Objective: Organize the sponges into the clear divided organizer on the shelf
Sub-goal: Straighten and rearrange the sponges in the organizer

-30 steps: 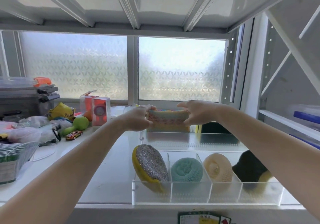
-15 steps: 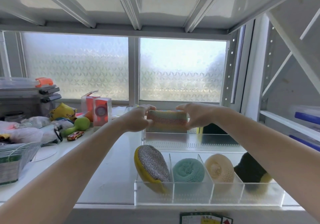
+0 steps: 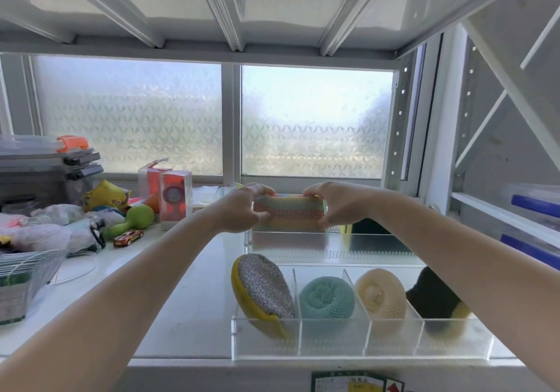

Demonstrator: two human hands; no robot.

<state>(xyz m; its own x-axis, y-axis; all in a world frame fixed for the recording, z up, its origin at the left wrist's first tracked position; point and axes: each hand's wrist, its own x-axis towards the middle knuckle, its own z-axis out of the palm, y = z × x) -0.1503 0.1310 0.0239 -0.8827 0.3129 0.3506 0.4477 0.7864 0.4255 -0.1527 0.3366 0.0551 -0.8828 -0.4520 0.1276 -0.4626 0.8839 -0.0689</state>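
- Viewing from the head camera, I see a white shelf (image 3: 194, 300) as the largest surface, set in front of a frosted window (image 3: 315, 125).
- I see the clear divided organizer (image 3: 360, 341) at the shelf's front edge, right of centre, with four front compartments in a row.
- I see my left hand (image 3: 239, 209) and right hand (image 3: 336, 205) raised over the organizer's rear section, each clamped on one end of a rainbow mesh sponge (image 3: 289, 213); the sponge lies level between them, above the rear wall.
- Compartment contents, left to right: a silver-and-yellow scrubber (image 3: 263, 288) leaning tilted, a teal scrubber (image 3: 325, 297), a cream scrubber (image 3: 380, 293), and a black-and-yellow sponge (image 3: 433, 297) partly hidden by my right forearm.
- I see a green dumbbell toy (image 3: 136, 219) in the clutter on the shelf's left side.
- I see a small toy car (image 3: 128, 237) just in front of the dumbbell.
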